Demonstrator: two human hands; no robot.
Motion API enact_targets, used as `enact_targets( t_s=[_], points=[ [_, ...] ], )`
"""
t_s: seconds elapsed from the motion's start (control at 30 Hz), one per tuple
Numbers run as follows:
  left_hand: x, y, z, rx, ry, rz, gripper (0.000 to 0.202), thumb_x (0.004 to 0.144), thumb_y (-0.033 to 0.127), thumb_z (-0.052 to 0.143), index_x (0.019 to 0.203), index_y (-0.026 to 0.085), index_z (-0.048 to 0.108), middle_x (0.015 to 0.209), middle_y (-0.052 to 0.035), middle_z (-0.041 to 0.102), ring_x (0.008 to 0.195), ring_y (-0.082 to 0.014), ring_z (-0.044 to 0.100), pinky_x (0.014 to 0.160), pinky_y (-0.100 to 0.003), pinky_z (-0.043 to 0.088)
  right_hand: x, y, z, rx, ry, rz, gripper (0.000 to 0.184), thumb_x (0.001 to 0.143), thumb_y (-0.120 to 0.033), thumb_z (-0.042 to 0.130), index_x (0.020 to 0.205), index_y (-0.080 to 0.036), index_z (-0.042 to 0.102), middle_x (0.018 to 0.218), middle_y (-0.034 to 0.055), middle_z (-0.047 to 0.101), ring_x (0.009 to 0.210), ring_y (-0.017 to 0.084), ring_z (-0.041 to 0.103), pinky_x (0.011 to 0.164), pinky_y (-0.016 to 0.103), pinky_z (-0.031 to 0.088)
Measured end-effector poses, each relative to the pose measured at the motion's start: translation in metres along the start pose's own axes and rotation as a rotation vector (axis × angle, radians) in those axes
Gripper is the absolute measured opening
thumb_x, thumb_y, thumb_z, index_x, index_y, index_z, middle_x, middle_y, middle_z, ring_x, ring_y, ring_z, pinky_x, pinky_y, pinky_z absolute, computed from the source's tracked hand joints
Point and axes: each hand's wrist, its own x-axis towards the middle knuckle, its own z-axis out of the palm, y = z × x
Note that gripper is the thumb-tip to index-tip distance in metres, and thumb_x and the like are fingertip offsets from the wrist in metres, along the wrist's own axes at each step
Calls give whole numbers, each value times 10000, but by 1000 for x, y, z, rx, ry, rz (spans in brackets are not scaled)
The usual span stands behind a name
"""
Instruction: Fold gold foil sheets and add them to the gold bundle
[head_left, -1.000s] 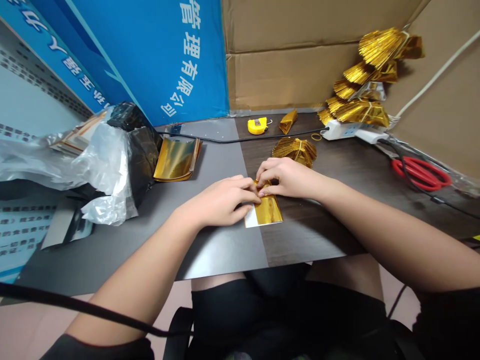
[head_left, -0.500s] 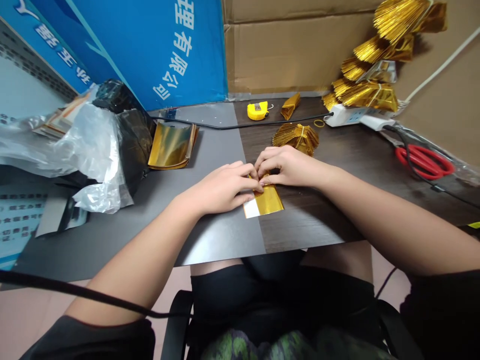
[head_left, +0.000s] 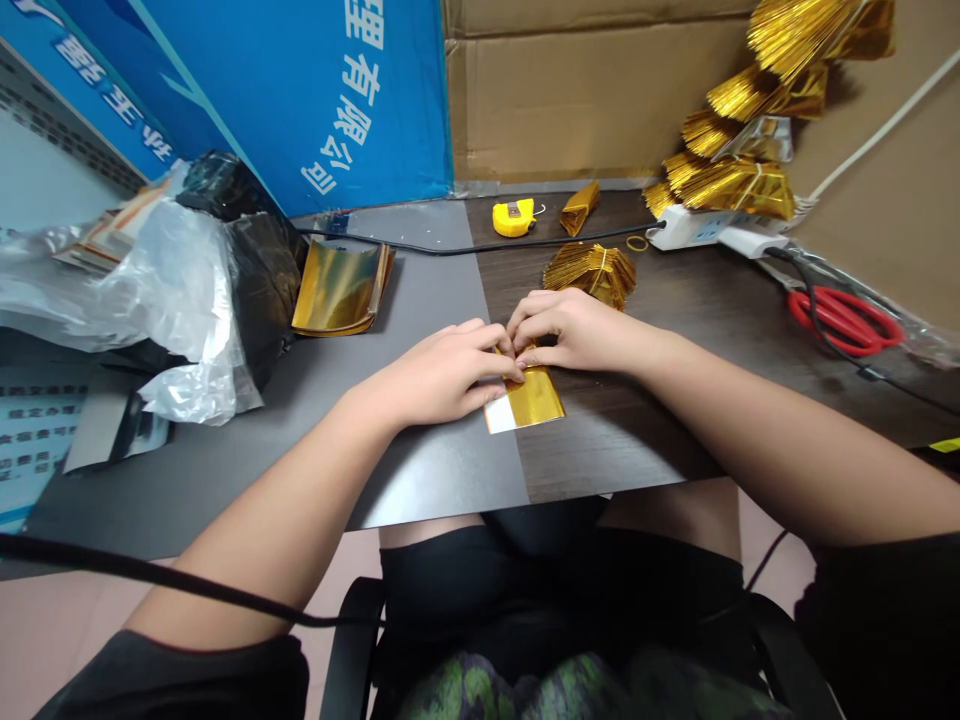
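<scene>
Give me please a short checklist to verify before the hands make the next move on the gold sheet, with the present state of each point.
1. Both hands on the sheet: left hand and right hand meet with their fingertips on the far end of the gold foil sheet: ok.
2. Sheet lies on the table, near end uncovered: ok.
3. Fold under the fingers is straight: cannot tell, hidden.
4. Fingers pinch or only press: cannot tell.
5. Folded gold bundle lies apart from the sheet, behind the right hand: ok.
6. Red scissors lie far to the right, away from both hands: ok.
</scene>
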Motion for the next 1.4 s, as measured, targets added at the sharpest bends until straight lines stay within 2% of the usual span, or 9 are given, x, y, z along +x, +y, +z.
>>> enact_targets(
  t_s=[0.53, 1.23, 1.4],
  points=[
    [1, 1, 0, 3, -3, -3, 318, 973, 363, 475, 1227, 347, 667, 1245, -7, 624, 1112, -144, 520, 975, -284, 425, -1, 0, 0, -12, 9, -36, 197, 934, -301, 651, 820, -176, 752, 948, 83, 722, 854, 193, 648, 834, 348, 478],
    [-2, 1, 0, 9, 29, 15, 311, 965, 344, 484, 1207, 350, 679, 1223, -8, 634, 1085, -138, 526, 943, -268, 414, 0, -2, 0, -11, -3, -10, 194, 933, -307, 655, 818, -181, 747, 956, 83, 712, 873, 202, 640, 835, 352, 482],
    [5, 14, 2, 6, 28, -88, 290, 956, 431, 497, 1033, 295, 741, 1060, -10, 661, 983, -132, 511, 845, -263, 377, 0, -3, 1, -39, -6, -29, 216, 950, -296, 635, 811, -174, 747, 953, 85, 697, 874, 201, 629, 818, 344, 482]
  ],
)
